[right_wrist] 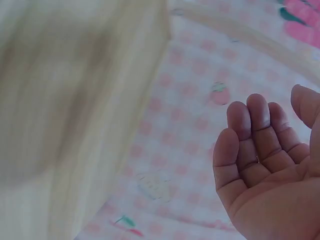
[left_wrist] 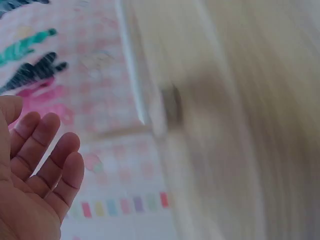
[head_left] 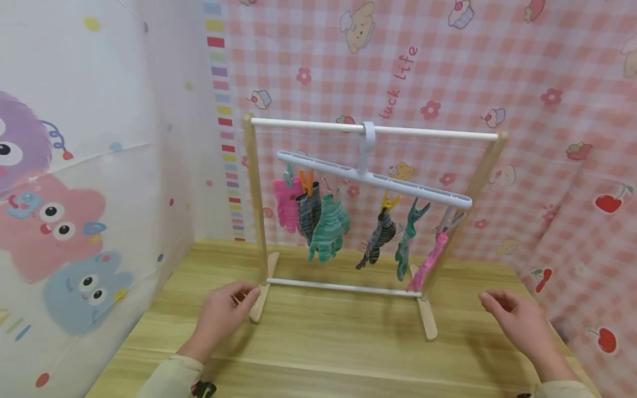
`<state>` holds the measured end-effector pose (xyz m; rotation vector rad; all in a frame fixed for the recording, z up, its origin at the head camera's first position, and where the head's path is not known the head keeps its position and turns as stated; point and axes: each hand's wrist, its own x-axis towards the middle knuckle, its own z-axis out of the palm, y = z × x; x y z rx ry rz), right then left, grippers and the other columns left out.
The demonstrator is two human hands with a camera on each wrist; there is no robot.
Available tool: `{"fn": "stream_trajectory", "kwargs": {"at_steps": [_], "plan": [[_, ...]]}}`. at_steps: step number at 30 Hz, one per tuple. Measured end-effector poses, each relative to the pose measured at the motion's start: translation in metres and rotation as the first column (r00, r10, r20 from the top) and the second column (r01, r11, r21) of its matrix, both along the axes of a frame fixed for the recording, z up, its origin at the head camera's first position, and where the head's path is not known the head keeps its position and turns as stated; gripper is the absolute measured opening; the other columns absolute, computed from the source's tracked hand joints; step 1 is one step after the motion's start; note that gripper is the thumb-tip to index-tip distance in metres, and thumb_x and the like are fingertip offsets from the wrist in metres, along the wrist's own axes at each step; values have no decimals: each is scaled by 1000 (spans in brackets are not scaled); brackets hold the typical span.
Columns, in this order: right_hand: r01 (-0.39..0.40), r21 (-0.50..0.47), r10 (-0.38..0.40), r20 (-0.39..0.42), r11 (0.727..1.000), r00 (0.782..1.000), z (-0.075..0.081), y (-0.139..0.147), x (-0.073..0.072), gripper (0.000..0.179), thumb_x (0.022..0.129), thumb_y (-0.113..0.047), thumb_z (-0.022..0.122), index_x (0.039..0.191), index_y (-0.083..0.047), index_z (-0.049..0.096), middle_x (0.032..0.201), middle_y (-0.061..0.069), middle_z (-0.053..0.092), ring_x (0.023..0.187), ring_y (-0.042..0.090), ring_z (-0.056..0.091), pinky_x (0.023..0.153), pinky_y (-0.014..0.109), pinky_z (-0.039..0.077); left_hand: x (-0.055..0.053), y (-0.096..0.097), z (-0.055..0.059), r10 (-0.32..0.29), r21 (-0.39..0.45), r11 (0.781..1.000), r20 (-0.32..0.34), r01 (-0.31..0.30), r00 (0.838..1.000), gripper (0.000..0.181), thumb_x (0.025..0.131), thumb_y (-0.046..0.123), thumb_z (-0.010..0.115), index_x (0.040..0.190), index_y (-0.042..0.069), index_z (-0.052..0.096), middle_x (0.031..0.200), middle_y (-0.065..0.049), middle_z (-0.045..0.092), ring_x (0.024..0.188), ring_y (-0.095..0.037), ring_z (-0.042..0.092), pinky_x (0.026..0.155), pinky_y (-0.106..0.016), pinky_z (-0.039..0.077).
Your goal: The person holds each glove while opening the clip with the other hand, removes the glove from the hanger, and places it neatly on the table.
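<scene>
My left hand [head_left: 224, 312] hovers over the table beside the rack's left foot [head_left: 260, 304], its fingers loosely curled around nothing. Off to the right of the rack, my right hand [head_left: 517, 325] is also empty, palm showing in the right wrist view. Between them a pale blue hanger [head_left: 365, 176] hooks over the rack's white top bar [head_left: 433, 132], tilted down to the right. Clothespins hold small gloves along it: pink [head_left: 287, 205], dark striped [head_left: 308, 213] and green [head_left: 329, 229] at left; dark [head_left: 380, 240], green [head_left: 405, 249] and pink [head_left: 429, 262] at right.
The rack has wooden side posts [head_left: 256, 199] and a white lower bar [head_left: 343, 287], standing on a wood-grain table [head_left: 343, 342]. A pink checked curtain [head_left: 318, 50] hangs behind and to the right; a white cartoon-print sheet [head_left: 124, 182] closes off the left.
</scene>
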<state>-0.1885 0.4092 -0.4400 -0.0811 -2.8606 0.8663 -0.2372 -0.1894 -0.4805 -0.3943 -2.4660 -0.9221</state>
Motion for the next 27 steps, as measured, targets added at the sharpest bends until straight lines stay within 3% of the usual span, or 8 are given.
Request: {"fn": "stream_trajectory", "kwargs": {"at_steps": [4, 7, 10, 14, 16, 20, 23, 27], "plan": [[6, -88, -8, -21, 996, 1000, 9, -16, -2, 61, 110, -55, 52, 136, -2, 68, 124, 17, 79, 94, -6, 69, 78, 30, 62, 0, 27, 2, -60, 87, 994, -3, 60, 998, 7, 99, 22, 78, 100, 16, 79, 81, 8, 73, 70, 1, 61, 65, -22, 55], [6, -153, -11, -32, 988, 999, 17, -28, -4, 60, 109, -56, 52, 137, -6, 69, 126, 15, 78, 91, -19, 61, 77, 17, 56, 1, 47, 6, -110, 123, 986, -18, 111, 994, 6, 99, 21, 78, 102, 16, 79, 83, 7, 75, 73, 0, 63, 66, -23, 56], [2, -198, -14, -60, 980, 998, 26, -38, -5, 58, 109, -57, 52, 137, -8, 68, 123, 8, 79, 92, -17, 61, 77, 15, 54, 3, 67, 12, -158, 129, 978, -63, 165, 986, 8, 98, 19, 79, 104, 15, 78, 89, 3, 78, 76, -2, 66, 68, -25, 58], [-35, -234, -2, -158, 972, 987, 41, -49, -7, 51, 111, -49, 55, 135, -7, 69, 113, -5, 81, 92, -13, 65, 77, 14, 54, 7, 86, 20, -212, 126, 966, -121, 227, 970, 14, 96, 17, 79, 108, 11, 77, 94, -3, 79, 76, -6, 67, 66, -24, 58], [-62, -252, 7, -214, 966, 977, 49, -55, -9, 47, 111, -44, 57, 135, -5, 69, 106, -18, 78, 92, -13, 66, 78, 12, 55, 10, 93, 24, -239, 134, 958, -124, 254, 963, 17, 96, 18, 79, 112, 10, 76, 98, -4, 79, 78, -8, 68, 65, -22, 57], [-129, -316, 34, -291, 940, 956, 65, -62, -13, 41, 111, -34, 59, 136, -2, 66, 103, -31, 72, 93, -12, 69, 80, 10, 55, 16, 107, 35, -295, 152, 939, -98, 307, 950, 25, 98, 20, 78, 120, 10, 73, 110, -7, 78, 82, -17, 70, 66, -24, 57], [-168, -355, 50, -317, 920, 947, 75, -66, -15, 33, 112, -31, 59, 134, -8, 67, 106, -31, 72, 94, -9, 71, 81, 11, 56, 20, 118, 41, -332, 146, 928, -88, 342, 939, 28, 99, 21, 77, 124, 10, 71, 113, -6, 76, 84, -20, 69, 68, -27, 59], [-199, -404, 48, -353, 893, 934, 89, -72, -18, 22, 112, -27, 59, 130, -20, 67, 107, -29, 74, 93, -7, 72, 78, 13, 55, 23, 133, 48, -384, 110, 913, -83, 392, 919, 31, 101, 25, 76, 127, 10, 69, 114, -5, 75, 86, -14, 67, 70, -29, 60]]}}
